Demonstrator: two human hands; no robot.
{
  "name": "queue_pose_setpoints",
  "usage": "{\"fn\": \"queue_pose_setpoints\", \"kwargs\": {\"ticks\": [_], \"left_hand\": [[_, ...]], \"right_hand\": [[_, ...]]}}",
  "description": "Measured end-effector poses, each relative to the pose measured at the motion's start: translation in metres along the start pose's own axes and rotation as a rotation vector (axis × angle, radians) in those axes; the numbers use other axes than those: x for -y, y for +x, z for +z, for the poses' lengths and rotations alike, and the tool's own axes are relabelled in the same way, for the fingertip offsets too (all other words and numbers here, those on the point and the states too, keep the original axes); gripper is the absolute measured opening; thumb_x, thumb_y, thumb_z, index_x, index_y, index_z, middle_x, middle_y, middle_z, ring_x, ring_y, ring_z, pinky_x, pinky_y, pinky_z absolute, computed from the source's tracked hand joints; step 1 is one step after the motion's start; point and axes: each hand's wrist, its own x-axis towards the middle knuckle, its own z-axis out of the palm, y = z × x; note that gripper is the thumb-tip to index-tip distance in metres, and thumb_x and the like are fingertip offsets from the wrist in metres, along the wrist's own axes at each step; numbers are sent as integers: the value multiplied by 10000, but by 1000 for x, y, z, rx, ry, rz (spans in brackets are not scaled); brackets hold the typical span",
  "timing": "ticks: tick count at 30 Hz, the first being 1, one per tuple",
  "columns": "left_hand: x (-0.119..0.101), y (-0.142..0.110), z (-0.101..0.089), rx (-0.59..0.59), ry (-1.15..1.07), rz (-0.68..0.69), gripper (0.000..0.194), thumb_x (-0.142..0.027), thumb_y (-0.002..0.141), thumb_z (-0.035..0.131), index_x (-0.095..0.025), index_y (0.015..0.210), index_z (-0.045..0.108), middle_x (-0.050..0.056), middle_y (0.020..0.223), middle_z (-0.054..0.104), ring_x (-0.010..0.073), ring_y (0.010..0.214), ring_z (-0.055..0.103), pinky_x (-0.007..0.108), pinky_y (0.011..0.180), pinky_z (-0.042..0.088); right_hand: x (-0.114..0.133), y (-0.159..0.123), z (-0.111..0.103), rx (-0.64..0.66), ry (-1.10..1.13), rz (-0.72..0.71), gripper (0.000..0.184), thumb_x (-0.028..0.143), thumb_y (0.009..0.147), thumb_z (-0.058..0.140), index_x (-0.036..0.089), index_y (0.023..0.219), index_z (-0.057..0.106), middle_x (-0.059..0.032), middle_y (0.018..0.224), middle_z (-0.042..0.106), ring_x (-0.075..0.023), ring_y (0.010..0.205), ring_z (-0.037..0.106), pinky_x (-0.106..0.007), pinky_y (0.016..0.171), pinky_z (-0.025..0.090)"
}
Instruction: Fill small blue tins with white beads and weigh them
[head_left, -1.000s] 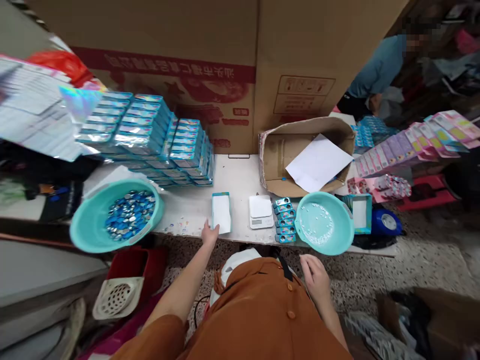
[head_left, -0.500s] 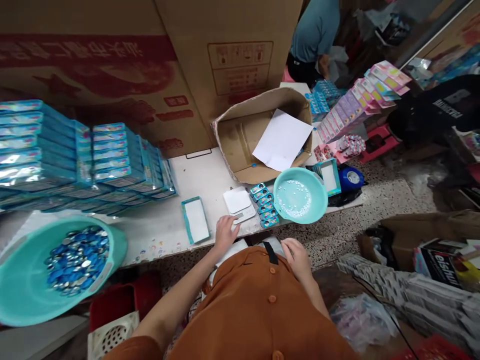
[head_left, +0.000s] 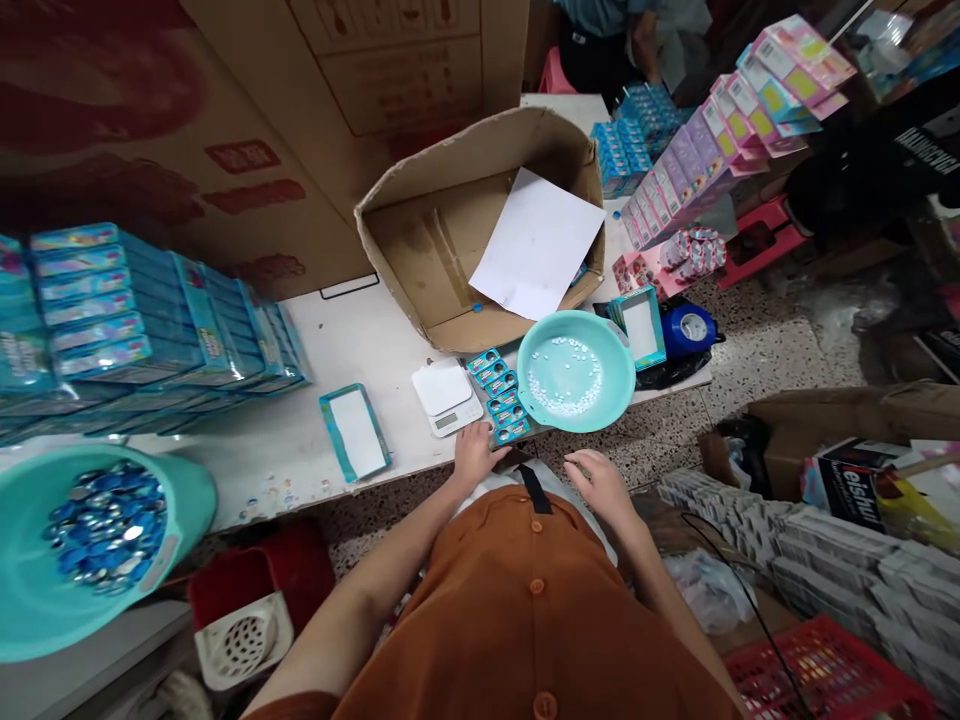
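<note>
Left grip (head_left: 474, 455): clenched or open?

Open and empty, fingers curled at the near edge of the worktop (head_left: 337, 340), just below the blister cards (head_left: 499, 395).

Where do those cards lie from it?

Up and to the right, in a column slanting from upper left to lower right. That grip is nearer than the right grip (head_left: 600, 487), which is open, empty and below the teal basin (head_left: 611, 395).

What crowds them?

The basin's rim, holding white beads (head_left: 562, 375), presses close on the right; a digital scale (head_left: 446, 405) sits just left.
</note>
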Motion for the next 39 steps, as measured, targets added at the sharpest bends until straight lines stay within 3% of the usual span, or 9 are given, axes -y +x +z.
{"fn": "queue_pose_setpoints", "kwargs": {"ticks": [4, 8, 13, 18, 22, 26, 30, 33, 39], "left_hand": [[-9, 1, 16, 52, -41, -64, 515, -554, 743, 633, -150, 1047, 536, 132, 1014, 601, 289, 1012, 534, 370, 844, 388], [-11, 6, 21, 91, -24, -107, 381, -453, 792, 605, -153, 1021, 558, 122, 967, 624, 272, 940, 579, 355, 809, 397], [1, 6, 14, 175, 14, 35, 295, -348, 788, 613, -185, 1033, 593, 116, 1004, 632, 266, 927, 604, 372, 859, 397], [34, -28, 3, 228, -163, 263, 439, -189, 764, 586, -246, 1198, 558, 84, 1215, 601, 253, 1119, 552, 372, 963, 400], [69, -63, -8, 140, -356, 208, 491, -172, 764, 560, -221, 1252, 533, 77, 1280, 583, 221, 1180, 531, 353, 1023, 395], [99, -72, -29, -33, -479, 76, 435, -261, 800, 562, -207, 1231, 544, 69, 1226, 620, 198, 1115, 576, 314, 977, 430], [122, -52, -53, -202, -484, -81, 364, -366, 804, 577, -200, 1128, 592, 48, 975, 684, 176, 848, 638, 272, 804, 475], [136, -31, -68, -300, -454, -178, 361, -409, 792, 591, -194, 1081, 603, 39, 894, 679, 165, 779, 624, 250, 740, 457], [141, 3, -89, -338, -459, -225, 376, -426, 782, 606, -186, 1072, 602, 38, 876, 676, 160, 758, 610, 246, 727, 445]], "right_hand": [[-6, -9, -5, 22, -20, 35, 233, 329, 902, 498, 208, 968, 687, -70, 940, 698, -201, 897, 640, -352, 822, 510], [-10, -24, -3, 21, -23, 83, 248, 338, 912, 481, 210, 976, 684, -75, 976, 697, -215, 926, 637, -380, 856, 501], [-6, -48, 8, 12, -13, 116, 271, 336, 924, 451, 211, 985, 683, -78, 997, 695, -221, 942, 635, -385, 870, 495], [11, -63, 28, 9, -26, 129, 300, 328, 937, 414, 208, 978, 685, -81, 980, 695, -221, 925, 637, -368, 834, 502], [27, -62, 45, -5, -20, 73, 302, 316, 933, 411, 216, 950, 695, -75, 935, 700, -212, 878, 643, -344, 801, 505], [42, -57, 61, -26, -25, 61, 306, 322, 934, 414, 201, 925, 695, -82, 920, 698, -213, 884, 638, -336, 810, 495], [56, -55, 77, -24, -14, 37, 298, 310, 937, 413, 203, 918, 691, -74, 922, 701, -209, 879, 638, -329, 806, 488], [62, -57, 83, -17, 5, 28, 293, 301, 938, 412, 206, 921, 688, -66, 913, 704, -205, 867, 640, -323, 798, 481], [55, -50, 89, -13, 101, 126, 305, 346, 930, 418, 208, 954, 688, -74, 949, 707, -210, 906, 648, -323, 816, 484]]}}
